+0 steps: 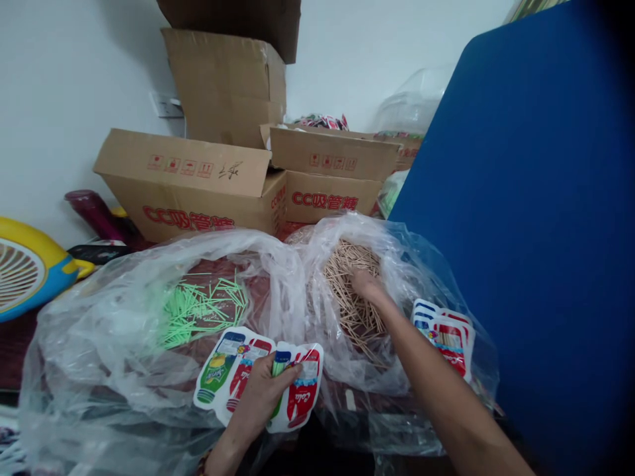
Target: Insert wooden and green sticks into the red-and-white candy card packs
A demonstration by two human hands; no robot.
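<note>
My left hand [265, 390] grips bottle-shaped candy packets [216, 370] printed with green and red soda bottles, holding them near the table's front edge. Reaching into a clear plastic bag, my right hand [364, 284] touches a heap of thin brown candy straws [347, 317]; its fingertips are partly buried, and whether they pinch any straws is hidden. Loose green straws [203, 307] lie in another open plastic bag [114, 297] to the left. More printed packets [446, 337] rest beside my right forearm, on the right bag's plastic.
Cardboard boxes [198, 192] with red lettering stand behind the bags, against the wall. A yellow and blue fan [30, 264] and a dark red bottle [96, 215] are at the left. A large blue panel [516, 198] bounds the right side.
</note>
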